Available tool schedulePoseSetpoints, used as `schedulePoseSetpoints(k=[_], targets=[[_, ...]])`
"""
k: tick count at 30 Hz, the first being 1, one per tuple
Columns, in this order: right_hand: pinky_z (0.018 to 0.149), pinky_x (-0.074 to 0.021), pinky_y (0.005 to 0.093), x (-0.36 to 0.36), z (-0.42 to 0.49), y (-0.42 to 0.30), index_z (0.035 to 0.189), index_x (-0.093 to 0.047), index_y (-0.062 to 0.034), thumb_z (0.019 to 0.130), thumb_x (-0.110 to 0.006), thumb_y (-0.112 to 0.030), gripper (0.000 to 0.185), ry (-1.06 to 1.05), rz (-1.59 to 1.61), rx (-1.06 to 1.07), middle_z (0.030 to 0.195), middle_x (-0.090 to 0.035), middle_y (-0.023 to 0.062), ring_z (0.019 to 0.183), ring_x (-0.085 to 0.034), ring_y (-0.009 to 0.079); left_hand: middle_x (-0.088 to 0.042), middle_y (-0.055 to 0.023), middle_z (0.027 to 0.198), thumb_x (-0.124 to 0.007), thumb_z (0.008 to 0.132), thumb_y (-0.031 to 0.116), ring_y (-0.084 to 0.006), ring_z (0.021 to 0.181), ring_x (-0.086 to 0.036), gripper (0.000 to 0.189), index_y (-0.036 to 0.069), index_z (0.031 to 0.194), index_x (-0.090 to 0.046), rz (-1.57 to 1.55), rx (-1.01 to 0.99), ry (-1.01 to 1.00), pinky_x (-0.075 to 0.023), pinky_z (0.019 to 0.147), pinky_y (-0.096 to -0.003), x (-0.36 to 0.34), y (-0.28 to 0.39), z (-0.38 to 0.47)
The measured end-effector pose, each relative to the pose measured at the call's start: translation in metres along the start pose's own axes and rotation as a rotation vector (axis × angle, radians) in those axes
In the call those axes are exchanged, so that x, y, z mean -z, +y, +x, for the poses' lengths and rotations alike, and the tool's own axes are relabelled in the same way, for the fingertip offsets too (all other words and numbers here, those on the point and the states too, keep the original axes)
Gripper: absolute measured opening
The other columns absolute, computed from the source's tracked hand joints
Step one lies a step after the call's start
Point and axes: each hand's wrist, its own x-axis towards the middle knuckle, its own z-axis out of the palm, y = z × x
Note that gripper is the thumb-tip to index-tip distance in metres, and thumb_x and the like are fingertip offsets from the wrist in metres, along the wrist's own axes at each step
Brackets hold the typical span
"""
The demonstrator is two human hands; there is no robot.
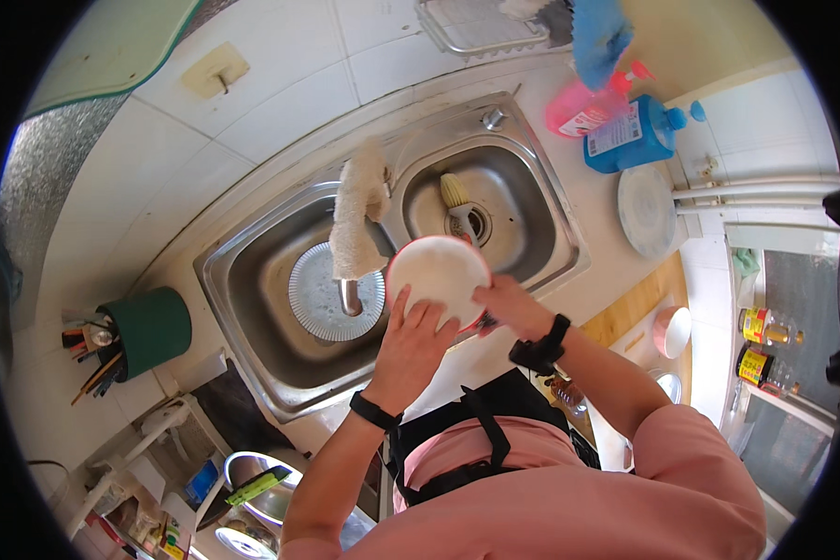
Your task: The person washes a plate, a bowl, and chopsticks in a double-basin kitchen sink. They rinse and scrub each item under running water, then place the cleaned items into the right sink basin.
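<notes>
My right hand (507,304) grips the right side of a white bowl (439,269) with a red rim, fingers partly out of sight beneath it. On the bowl's near inner surface lie the spread fingers of my left hand (416,336); whether they also grip it is unclear. The bowl overlaps the near part of the divider in a double stainless-steel sink (245,350). In the left basin, a fluted, round plate (308,297) sits below the faucet spout (351,299). A yellow-bristled brush (453,190) lies by the drain of the right basin.
A beige cloth (357,231) hangs over the faucet. Pink (581,108) and blue (616,143) pump bottles stand at the back right, near a pale round plate (645,210). A green utensil holder (155,332) is left of the sink; a pink bowl (672,332) sits right.
</notes>
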Motion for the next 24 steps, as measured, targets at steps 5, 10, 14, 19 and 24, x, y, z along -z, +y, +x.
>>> schedulePoseSetpoints(k=[5, 10, 14, 19, 24], targets=[[0.062, -0.0598, 0.039, 0.06, 0.046, 0.002, 0.102, -0.061, 0.0074, 0.09, -0.051, -0.009, 0.023, 0.13, 0.227, 0.003, 0.088, -0.067, 0.0155, 0.071, -0.066, 0.0245, -0.044, -0.0233, 0.141, -0.074, 0.08, 0.014, -0.0424, 0.13, -0.042, 0.064, 0.012, 0.139, -0.05, -0.331, 0.476, 0.238, -0.0351, 0.11, -0.049, -0.027, -0.023, -0.055], [0.072, -0.0589, 0.043, 0.089, 0.123, 0.014, 0.115, -0.046, -0.0002, 0.092, -0.049, 0.001, 0.023, 0.276, 0.847, -0.142, 0.106, -0.055, 0.0192, 0.093, -0.059, 0.031, -0.057, -0.0276, 0.123, -0.066, 0.089, 0.021, -0.0472, 0.116, -0.051, 0.051, -0.007, 0.127, -0.049, -0.449, 1.239, 0.169, -0.039, 0.104, -0.0508, -0.074, -0.134, -0.121], [0.072, -0.0605, 0.0454, 0.101, 0.163, 0.028, 0.12, -0.043, -0.002, 0.098, -0.043, -0.002, 0.023, 0.334, 0.915, -0.264, 0.112, -0.055, 0.0197, 0.092, -0.059, 0.0335, -0.065, -0.0202, 0.113, -0.063, 0.09, 0.014, -0.0394, 0.102, -0.063, 0.037, -0.003, 0.122, -0.054, -0.768, 1.435, 0.217, -0.0529, 0.087, -0.048, -0.109, -0.192, -0.146], [0.074, -0.0601, 0.0464, 0.113, 0.188, 0.049, 0.125, -0.044, -0.0037, 0.097, -0.045, -0.003, 0.028, 0.276, 0.909, -0.306, 0.117, -0.055, 0.0192, 0.094, -0.06, 0.0339, -0.067, -0.0115, 0.109, -0.062, 0.092, 0.009, -0.0262, 0.092, -0.069, 0.03, 0.002, 0.12, -0.057, -1.397, 1.479, 0.292, -0.0608, 0.074, -0.0404, -0.141, -0.221, -0.157], [0.078, -0.0599, 0.0484, 0.125, 0.199, 0.08, 0.125, -0.046, -0.0042, 0.09, -0.052, 0.003, 0.036, 0.201, 0.965, -0.144, 0.12, -0.056, 0.0185, 0.102, -0.061, 0.0349, -0.066, -0.0112, 0.11, -0.066, 0.092, 0.013, -0.0273, 0.089, -0.068, 0.03, 0.003, 0.12, -0.059, -1.487, 1.482, 0.219, -0.0615, 0.072, -0.04, -0.165, -0.234, -0.164]])
